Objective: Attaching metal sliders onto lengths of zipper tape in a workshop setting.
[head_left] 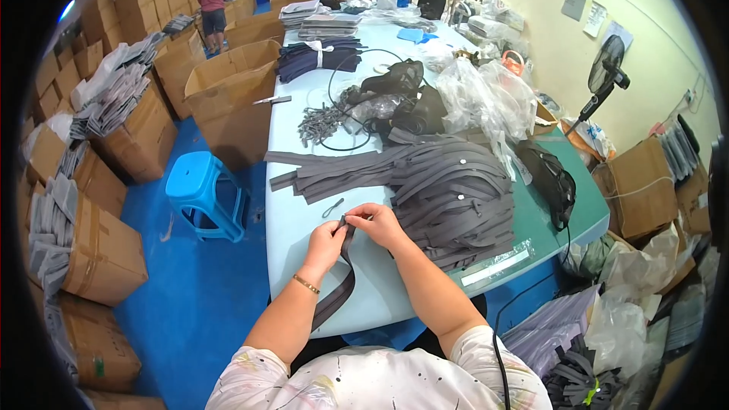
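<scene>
Pale blue covers most of the table [292,258], with a green stretch at the right. Across it lies a broad heap of dark grey strips [456,209], its left ends fanned out.

One grey strip [345,286] is apart from the heap, over the near part of the table, one end raised in the fingers. To work that end well, I would keep the band flat and untwisted, let its slack rest so nothing tugs, steady it close behind the tip, and make only small moves with the other fingertips. The strip's long axis runs mostly away from the person: the held end points toward the far side, while the length drops, bows a little to the right, then slants back left to the near edge by the left forearm. The heap's strips lie more from left to right.

The left hand [326,247] is closed on the strip just below its tip, thumb on top. The right hand [377,226] pinches the very tip between thumb and forefinger; whether a small part sits there is hidden.

Just beyond the hands, a small dark loop [332,208] lies on the table, touched by neither.
</scene>
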A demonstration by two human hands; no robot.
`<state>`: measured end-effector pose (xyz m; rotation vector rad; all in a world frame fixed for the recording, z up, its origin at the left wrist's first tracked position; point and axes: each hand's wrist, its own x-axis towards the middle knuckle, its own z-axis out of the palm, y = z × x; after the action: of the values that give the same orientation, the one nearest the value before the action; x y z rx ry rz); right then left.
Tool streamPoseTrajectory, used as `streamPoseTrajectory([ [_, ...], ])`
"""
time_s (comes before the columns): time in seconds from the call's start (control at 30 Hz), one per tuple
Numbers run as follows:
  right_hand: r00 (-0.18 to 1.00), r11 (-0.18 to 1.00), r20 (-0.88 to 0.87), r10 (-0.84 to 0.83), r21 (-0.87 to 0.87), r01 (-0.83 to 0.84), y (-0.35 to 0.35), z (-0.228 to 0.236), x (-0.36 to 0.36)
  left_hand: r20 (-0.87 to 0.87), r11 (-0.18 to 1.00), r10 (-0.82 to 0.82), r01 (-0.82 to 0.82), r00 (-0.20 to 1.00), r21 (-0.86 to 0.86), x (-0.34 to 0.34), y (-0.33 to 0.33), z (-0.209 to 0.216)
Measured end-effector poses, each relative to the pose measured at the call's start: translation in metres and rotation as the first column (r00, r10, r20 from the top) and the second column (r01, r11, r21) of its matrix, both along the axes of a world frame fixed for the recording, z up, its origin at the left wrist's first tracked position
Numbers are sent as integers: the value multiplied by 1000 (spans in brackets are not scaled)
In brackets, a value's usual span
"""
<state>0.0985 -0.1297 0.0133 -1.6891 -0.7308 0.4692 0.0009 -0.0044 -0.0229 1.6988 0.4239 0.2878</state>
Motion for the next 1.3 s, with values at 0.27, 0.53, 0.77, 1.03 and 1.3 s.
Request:
streamPoseTrajectory([
  [0.27,1000,996,-16,-26,-91,25,0,-6,-3,-38,1000,17,-17,999,22,-6,-4,6],
  [0.53,984,973,179,-8,-226,49,0,4,-7,-52,996,16,-11,998,93,-9,-4,11],
  [0.77,999,990,43,10,-143,-4,-5,5,6,26,997,-60,61,998,-56,-4,0,11],
  [1.03,999,998,47,-18,-66,21,-7,11,4,22,974,-112,114,993,-196,-5,-2,19],
  [1.3,997,986,-63,43,-158,-53,-7,13,0,61,981,-50,60,997,-184,-8,-5,19],
])
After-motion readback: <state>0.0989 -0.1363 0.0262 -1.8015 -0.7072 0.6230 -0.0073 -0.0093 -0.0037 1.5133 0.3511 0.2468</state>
